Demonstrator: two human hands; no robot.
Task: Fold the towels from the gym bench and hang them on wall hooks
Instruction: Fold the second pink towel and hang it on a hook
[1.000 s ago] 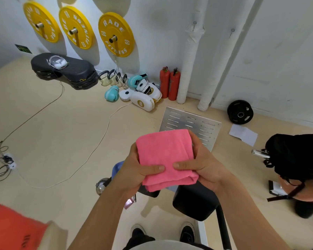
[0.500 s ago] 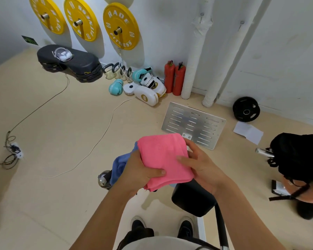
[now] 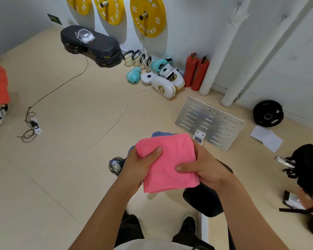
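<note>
Left hand (image 3: 141,162) and right hand (image 3: 202,167) both grasp the folded pink towel (image 3: 167,163), thumbs on top, fingers under. We hold it above the black bench (image 3: 202,201). A blue towel (image 3: 159,134) peeks out just behind the pink one. Beyond the bench, a slotted metal plate (image 3: 210,121) lies on the floor.

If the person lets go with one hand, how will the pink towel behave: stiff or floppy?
Probably floppy: the pink towel dents under the left hand thumb, and its lower edge sags. It likely unfolds, since only the two hands, the right hand included, keep the layers together. It looks light.
</note>
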